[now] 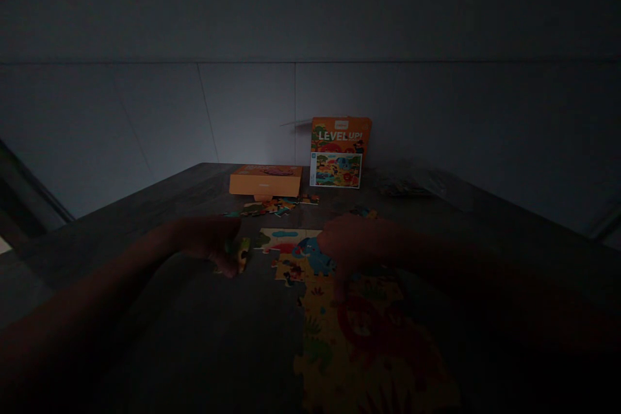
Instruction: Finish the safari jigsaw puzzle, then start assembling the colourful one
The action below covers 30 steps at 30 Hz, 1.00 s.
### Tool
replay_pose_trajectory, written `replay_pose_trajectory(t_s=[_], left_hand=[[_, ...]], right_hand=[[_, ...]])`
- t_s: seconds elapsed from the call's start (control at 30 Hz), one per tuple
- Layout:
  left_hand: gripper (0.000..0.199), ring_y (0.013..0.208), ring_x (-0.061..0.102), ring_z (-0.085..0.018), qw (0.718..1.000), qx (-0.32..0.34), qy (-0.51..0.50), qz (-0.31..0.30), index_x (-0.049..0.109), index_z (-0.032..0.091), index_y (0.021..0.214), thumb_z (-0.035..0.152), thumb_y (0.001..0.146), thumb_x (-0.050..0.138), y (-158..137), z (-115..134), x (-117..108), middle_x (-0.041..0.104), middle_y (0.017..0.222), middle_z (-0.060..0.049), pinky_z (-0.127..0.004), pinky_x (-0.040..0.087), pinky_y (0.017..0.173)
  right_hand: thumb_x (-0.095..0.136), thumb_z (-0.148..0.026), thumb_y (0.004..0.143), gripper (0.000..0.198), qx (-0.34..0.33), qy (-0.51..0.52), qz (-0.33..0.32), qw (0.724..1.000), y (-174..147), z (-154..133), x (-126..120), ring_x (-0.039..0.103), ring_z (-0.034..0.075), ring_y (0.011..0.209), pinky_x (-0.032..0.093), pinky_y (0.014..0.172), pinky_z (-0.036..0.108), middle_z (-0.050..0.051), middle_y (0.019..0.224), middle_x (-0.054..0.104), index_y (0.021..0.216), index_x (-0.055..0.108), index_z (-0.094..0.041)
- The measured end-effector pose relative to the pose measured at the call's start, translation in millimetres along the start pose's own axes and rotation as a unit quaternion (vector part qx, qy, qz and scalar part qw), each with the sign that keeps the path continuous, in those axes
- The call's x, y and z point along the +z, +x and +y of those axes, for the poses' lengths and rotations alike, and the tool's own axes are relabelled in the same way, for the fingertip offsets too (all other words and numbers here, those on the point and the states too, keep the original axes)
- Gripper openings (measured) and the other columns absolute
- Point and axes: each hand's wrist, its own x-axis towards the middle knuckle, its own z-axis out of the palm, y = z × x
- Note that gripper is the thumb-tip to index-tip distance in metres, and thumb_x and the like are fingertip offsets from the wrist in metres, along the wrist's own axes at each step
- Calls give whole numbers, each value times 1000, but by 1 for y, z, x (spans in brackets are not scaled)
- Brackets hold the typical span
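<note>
"Dim light lies over our grey table (233, 362). How far along are we?"

"Well along, we'd judge: much of the puzzle (323, 330) sits joined before us, toward the right, but its left edge is ragged and loose pieces (279, 208) remain by the orange box (264, 182)."

"Our hands?"

"Our left hand (206, 239) is pinched around a yellow-green piece (243, 252); our right hand (366, 239) rests over the joined part, and we can't tell whether it grips anything."

"And its look?"

"Flat, mostly yellow, with a blue elephant (317, 260) and red-maned lion (359, 320), shadowed nearest us."
</note>
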Motion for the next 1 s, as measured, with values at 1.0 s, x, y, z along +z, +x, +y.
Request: replay_pose_trajectory(t_s=[1.0], left_hand=[[30,73,59,-14,962,178,-190,-88,57,17,90,30,72,78,-7,66,32,63,84,1,-22,44,60]], right_hand=[[78,-66,52,68,15,4,-24,1000,-1,-7,-8,66,25,75,44,60,29,11,88,71,95,74,-14]])
